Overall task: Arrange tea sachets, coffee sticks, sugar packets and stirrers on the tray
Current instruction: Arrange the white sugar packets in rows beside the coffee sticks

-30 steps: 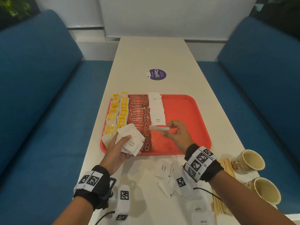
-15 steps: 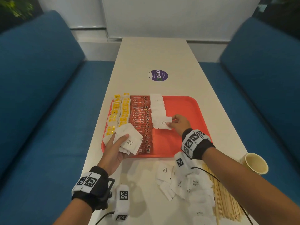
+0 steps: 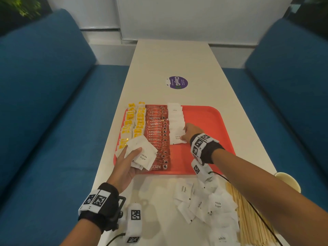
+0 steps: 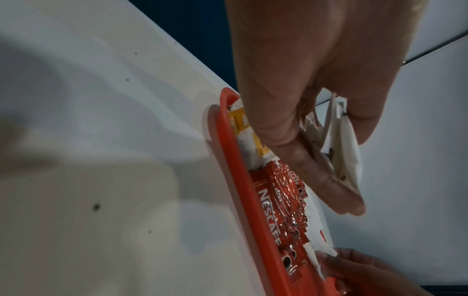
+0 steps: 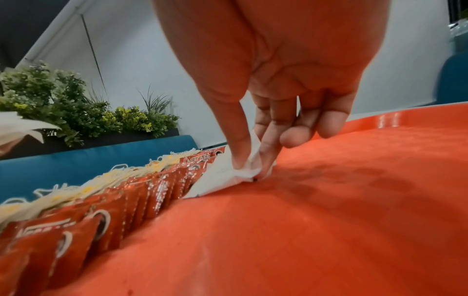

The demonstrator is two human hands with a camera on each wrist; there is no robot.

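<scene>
Sugar packets are the job at hand, and your left hand [image 3: 128,161] grips a fanned stack of them [image 3: 142,153] above the near left corner of the red tray [image 3: 209,121]. On that tray, from left to right, lie yellow tea sachets [image 3: 132,126], red coffee sticks [image 3: 157,132], then a column of white sugar packets [image 3: 175,119]. Your right hand [image 3: 190,132] pinches the nearest packet [image 3: 177,140] of that column between thumb and forefinger, flat against the tray floor. Loose sugar packets [image 3: 205,203] lie on the table [image 3: 170,57] nearer you, with wooden stirrers [image 3: 252,224] just beside them on the right.
</scene>
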